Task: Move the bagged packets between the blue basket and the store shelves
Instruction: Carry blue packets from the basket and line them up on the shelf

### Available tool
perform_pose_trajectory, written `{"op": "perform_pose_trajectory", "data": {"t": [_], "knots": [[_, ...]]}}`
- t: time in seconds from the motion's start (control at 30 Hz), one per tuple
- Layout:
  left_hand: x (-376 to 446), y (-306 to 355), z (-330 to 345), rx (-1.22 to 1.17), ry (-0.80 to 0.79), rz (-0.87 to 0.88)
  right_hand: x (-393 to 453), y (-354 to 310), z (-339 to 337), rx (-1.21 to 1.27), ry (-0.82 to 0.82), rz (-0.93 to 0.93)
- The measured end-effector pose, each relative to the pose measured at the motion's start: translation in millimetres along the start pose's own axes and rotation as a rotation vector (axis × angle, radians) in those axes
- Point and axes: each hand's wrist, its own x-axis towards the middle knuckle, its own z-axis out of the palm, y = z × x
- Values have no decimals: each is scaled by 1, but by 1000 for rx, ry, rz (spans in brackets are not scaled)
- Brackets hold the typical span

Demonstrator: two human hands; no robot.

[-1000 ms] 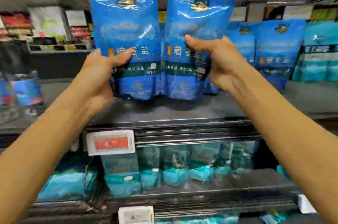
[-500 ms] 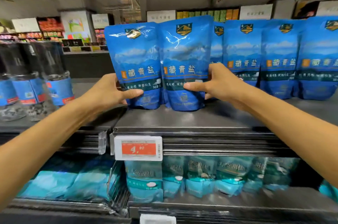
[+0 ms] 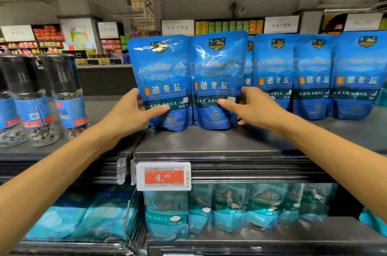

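1. The left hand pinches the left blue packet at its left edge, thumb across the front, the other fingers behind it.
2. The right hand clamps the right blue packet likewise at its right edge.
3. Both packets stand upright, side by side and touching, on the top shelf near its front edge, left of a row of matching packets.
4. A price tag hangs on that front edge.

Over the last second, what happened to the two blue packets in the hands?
Both packets came down from mid-air and now stand upright on the upper shelf, beside the row already there. The left hand still holds the left packet, the right hand the right packet. Neither was let go.
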Motion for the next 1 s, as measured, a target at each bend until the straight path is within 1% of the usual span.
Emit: {"op": "perform_pose_trajectory", "data": {"t": [0.07, 0.13, 0.17, 0.23, 0.27, 0.3, 0.37, 0.4, 0.47, 0.53, 0.6, 0.7, 0.77, 0.93, 1.0], "knots": [[-5, 0, 4, -59, 87, -89, -6, 0, -2, 24, -34, 91], [-13, 1, 0, -105, 199, -150, -17, -3, -6, 9, -22, 115], [-19, 1, -3, -58, 262, -130, -25, -5, -8, -38, 28, 76], [-35, 4, -7, 110, 381, -5, -45, -12, -9, -64, 174, -75], [-46, 6, -6, 148, 411, 69, -57, -18, -8, 15, 218, -150], [-57, 8, -2, 137, 411, 127, -70, -25, -6, 152, 219, -210], [-80, 14, 8, 13, 352, 191, -97, -39, 3, 462, 145, -288], [-92, 16, 12, -51, 319, 214, -110, -44, 9, 577, 108, -317], [-116, 21, 18, -144, 283, 257, -135, -50, 24, 734, 27, -365], [-143, 18, 21, -218, 285, 265, -158, -51, 45, 820, -43, -363], [-173, 5, 28, -274, 326, 235, -182, -45, 73, 879, -101, -284], [-224, -27, 48, -303, 422, 94, -219, -26, 124, 950, -214, -124], [-258, -51, 62, -301, 412, -6, -247, -11, 159, 927, -286, 4], [-336, -127, 89, -330, 413, -388, -313, 40, 221, 889, -396, 354], [-372, -155, 98, -332, 353, -537, -335, 62, 233, 827, -475, 474]]}}
